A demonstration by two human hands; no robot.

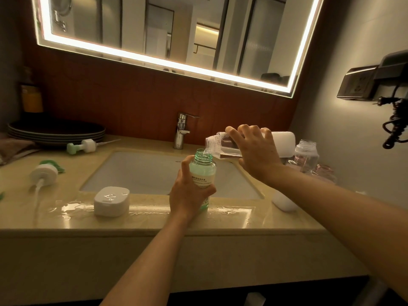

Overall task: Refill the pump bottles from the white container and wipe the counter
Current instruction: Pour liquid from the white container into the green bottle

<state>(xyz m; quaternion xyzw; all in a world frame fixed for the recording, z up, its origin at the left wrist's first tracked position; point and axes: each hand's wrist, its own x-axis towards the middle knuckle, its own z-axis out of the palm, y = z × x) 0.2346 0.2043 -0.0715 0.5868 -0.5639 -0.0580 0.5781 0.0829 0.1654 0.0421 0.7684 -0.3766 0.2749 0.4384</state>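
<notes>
- The left hand (pixel 191 195) grips the green bottle (pixel 203 172) round its lower half, with fingers and thumb curled about it.
- The green bottle is upright with its neck open. Its base sits on the counter (pixel 154 219), on the strip along the front rim of the sink (pixel 136 173), towards the sink's right half.
- The right hand (pixel 256 151) grasps the white container (pixel 284 143) from above, fingers wrapped over its body.
- The container is tipped almost flat above the sink's right edge. Its clear spout end meets the bottle's mouth, and a thin stream of liquid (pixel 206 151) runs in.
- A white lid (pixel 112 200) lies on the counter in front of the sink's left half, at the edge of a gleaming film of water (pixel 72 208) that runs along the sink's front rim.
- A white pump head (pixel 44 172) with a long tube lies to the left of the sink, near the front.
- A second pump head (pixel 81 146), with a green nozzle, lies behind and left of the sink, just before a stack of dark plates (pixel 56 131).
- A clear bottle (pixel 306 155) with an open neck stands to the right of the sink, just behind the container. The pinkish thing beside it is too blurred to name.
- The faucet (pixel 182 131) rises behind the sink's middle.
</notes>
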